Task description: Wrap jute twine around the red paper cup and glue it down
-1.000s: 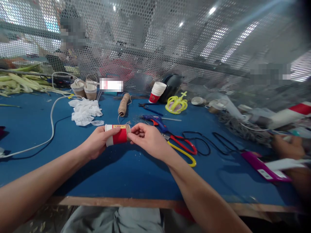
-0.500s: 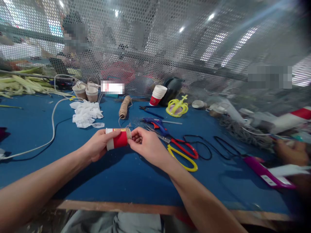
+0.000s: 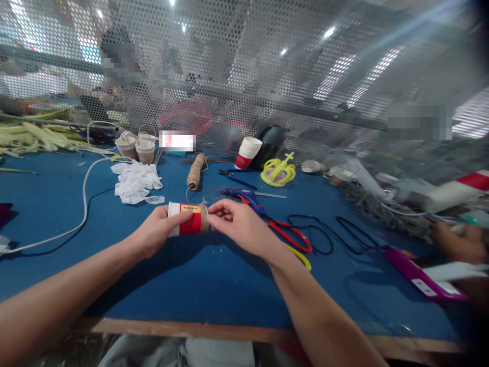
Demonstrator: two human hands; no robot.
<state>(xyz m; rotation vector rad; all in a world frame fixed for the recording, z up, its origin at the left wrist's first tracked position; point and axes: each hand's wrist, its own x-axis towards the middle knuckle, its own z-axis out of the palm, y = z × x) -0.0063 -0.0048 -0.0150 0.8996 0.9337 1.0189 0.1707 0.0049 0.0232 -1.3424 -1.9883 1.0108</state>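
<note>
The step in hand appears to be the winding of twine round the narrower end of a paper cup [image 3: 195, 225], judged from the brown band [image 3: 204, 219] laid there and from the ball of twine [image 3: 196, 172] lying on its far side, from which a loose strand is trailed toward the cup. The cup is held on its side above the near half of the tabletop [image 3: 214, 290], left of the scene's middle, with its rim to the left.

By the left hand [image 3: 156, 232] the rim end is gripped, the fingers closed round the wall and the thumb laid along it. At the banded end, the thumb and forefinger of the right hand [image 3: 242, 229] are brought close together; whether a strand is pinched between them cannot be told.

For a further turn, the cup would need to be kept steady and the strand drawn taut and set snugly against the band, without the thin wall being crushed.

The cup is white toward the rim and red round the middle, with a yellow printed panel. Its shape looks undented, and much of its wall is left uncovered by twine.
</note>
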